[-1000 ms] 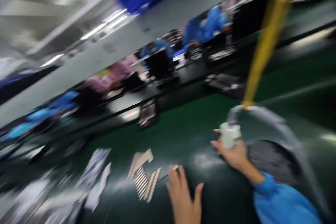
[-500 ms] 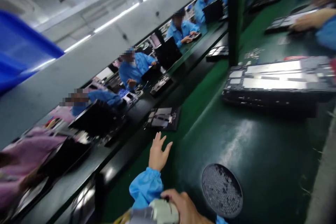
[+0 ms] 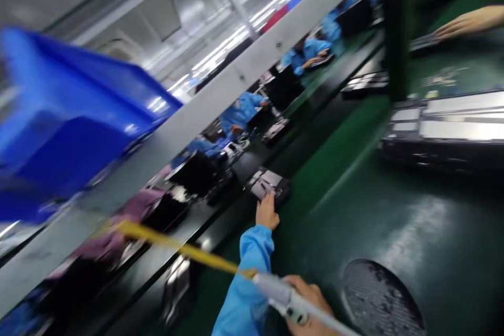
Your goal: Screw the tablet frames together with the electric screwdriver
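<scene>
My left hand (image 3: 268, 211), in a blue sleeve, reaches forward with its fingers together on the near edge of an opened laptop base (image 3: 280, 187). Silvery panels show on the base's upper side; the grip's underside is hidden. Closer to me, my right hand (image 3: 311, 302) is wrapped round a pale electric screwdriver (image 3: 280, 290). A yellow cord (image 3: 169, 244) runs from the tool up to the left. Right of this hand lies a round dark tray (image 3: 384, 299) with many small pieces, too blurred to name.
A stack of laptop bases (image 3: 449, 147) stands on the green bench (image 3: 401, 220) at right. Behind it reaches another person's hand (image 3: 472, 22). A blue bin (image 3: 79, 126) sits on the grey rail (image 3: 220, 115) at upper left. People in blue work across the line.
My left hand has gone from spread fingers short of the laptop base to contact with it. The screwdriver has turned, showing its yellow cord. The view has swung left.
</scene>
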The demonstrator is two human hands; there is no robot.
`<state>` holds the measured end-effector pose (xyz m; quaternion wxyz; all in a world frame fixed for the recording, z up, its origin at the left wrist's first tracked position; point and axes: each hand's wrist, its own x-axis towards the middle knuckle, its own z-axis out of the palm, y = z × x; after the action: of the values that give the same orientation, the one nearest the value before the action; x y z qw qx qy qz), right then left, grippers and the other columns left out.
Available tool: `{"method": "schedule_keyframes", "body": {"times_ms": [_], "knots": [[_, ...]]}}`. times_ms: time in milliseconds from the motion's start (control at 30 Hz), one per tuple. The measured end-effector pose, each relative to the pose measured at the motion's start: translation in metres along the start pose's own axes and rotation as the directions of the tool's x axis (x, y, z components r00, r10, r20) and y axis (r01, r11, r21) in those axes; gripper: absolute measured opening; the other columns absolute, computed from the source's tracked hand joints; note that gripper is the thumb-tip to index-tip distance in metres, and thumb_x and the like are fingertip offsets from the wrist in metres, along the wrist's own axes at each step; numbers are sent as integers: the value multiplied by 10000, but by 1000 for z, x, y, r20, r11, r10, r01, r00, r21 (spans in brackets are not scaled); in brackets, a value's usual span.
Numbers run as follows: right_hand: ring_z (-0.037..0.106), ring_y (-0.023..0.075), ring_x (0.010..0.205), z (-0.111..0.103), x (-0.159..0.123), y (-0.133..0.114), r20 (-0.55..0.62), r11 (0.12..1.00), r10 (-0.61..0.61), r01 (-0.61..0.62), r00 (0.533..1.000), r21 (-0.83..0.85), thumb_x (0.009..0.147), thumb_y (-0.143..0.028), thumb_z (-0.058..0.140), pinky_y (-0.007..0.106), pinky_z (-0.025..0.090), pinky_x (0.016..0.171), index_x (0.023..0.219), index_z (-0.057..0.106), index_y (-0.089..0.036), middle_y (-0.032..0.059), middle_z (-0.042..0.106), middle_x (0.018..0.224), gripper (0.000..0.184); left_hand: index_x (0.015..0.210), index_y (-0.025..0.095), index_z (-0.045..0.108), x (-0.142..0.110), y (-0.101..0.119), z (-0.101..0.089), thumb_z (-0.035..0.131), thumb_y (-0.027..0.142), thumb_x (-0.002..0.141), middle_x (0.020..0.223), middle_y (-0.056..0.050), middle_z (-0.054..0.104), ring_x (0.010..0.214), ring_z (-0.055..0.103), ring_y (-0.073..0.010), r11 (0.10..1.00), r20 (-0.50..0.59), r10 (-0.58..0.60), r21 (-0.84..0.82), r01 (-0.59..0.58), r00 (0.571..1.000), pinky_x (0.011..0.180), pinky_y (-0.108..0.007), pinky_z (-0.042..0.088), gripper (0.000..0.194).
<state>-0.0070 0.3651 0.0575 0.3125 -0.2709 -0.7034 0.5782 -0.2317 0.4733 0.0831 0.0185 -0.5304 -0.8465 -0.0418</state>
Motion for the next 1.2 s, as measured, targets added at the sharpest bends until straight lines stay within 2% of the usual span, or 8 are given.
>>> {"method": "schedule_keyframes", "body": {"times_ms": [233,467,633,733,833,1000,1067,1200], "knots": [[616,164,546,-9,3,10,-65,978,-150,158,987,138,760,-355,638,233,519,539,936,682,-168,24,682,664,260,1341,152,503,-126,-24,-21,505,6,637,1415,-109,505,1348,420,-240,989,-117,-146,12,148,982,1136,-395,330,719],[545,139,450,-64,0,-34,-229,970,-133,173,964,168,739,-333,712,272,514,508,948,640,-171,-38,555,508,274,1412,226,427,-310,29,5,465,27,728,1435,-78,486,1361,400,-273,1000,-297,-18,-25,11,955,1092,-493,355,714],[627,182,529,-82,-13,-36,-2,970,-70,69,998,234,730,-319,752,325,557,591,1054,632,-171,6,648,591,376,1469,287,324,-400,68,15,541,125,810,1443,-75,473,1409,305,-311,982,-257,-6,-185,-43,966,1143,-578,232,713],[693,274,919,-95,-30,-29,254,982,-25,-24,967,185,709,-323,774,424,545,869,1084,662,-183,100,730,919,416,1459,271,343,-418,75,17,645,358,806,1539,-100,310,1443,174,-359,898,-211,-192,-432,85,958,1144,-624,193,724],[531,308,1246,-107,-47,-26,505,989,1,-76,863,128,717,-286,757,484,383,1075,1150,672,-237,124,596,1306,444,1457,223,334,-407,71,20,611,413,844,1579,-113,200,1444,191,-313,673,-126,-532,-663,328,838,1142,-504,303,700],[595,377,1145,-121,-72,-35,660,950,140,-288,738,121,610,-267,802,512,436,1009,1055,737,-298,92,658,1220,451,1406,168,433,-382,68,23,448,337,939,1436,-102,481,1328,443,-206,448,-38,-632,-833,325,774,1102,-330,395,497],[630,392,1079,-126,-76,-41,632,938,168,-319,757,133,559,-267,820,512,489,950,980,761,-317,70,701,1126,428,1391,166,460,-383,65,21,426,304,945,1392,-97,528,1276,505,-196,439,-42,-611,-848,295,790,1075,-324,430,468],[700,346,838,-125,-67,-48,342,972,184,-221,921,74,607,-264,791,494,583,718,935,742,-358,47,726,857,345,1212,171,632,-389,36,8,524,319,904,1285,-102,619,1205,574,-225,496,-52,-522,-831,253,851,1042,-378,469,359]]}}
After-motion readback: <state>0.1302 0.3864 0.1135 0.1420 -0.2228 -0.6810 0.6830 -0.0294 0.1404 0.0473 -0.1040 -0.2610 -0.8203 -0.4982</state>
